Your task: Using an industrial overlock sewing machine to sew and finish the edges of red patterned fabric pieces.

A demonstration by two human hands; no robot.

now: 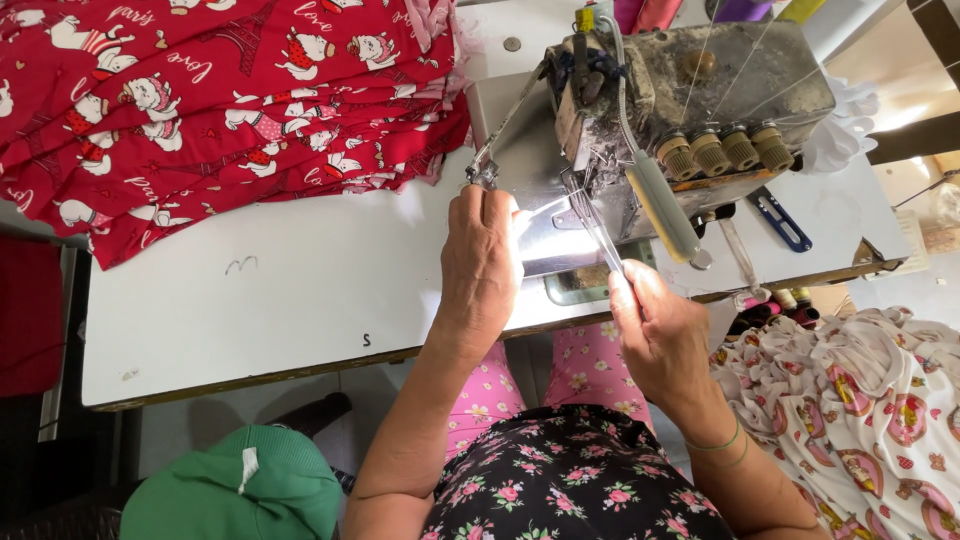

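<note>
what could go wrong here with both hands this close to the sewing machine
1. The right hand holds long tweezers poked into the sewing machine; if it started, tool or fingers might get struck.
2. The left hand sits right beside the metal arm, so a slip could pinch it.
3. The taut threads over the machine could snag or snap.

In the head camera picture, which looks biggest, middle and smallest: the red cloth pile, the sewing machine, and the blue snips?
1. red cloth pile, biggest.
2. sewing machine, middle.
3. blue snips, smallest.
All three sit on the same table, so the order looks safe.
</note>
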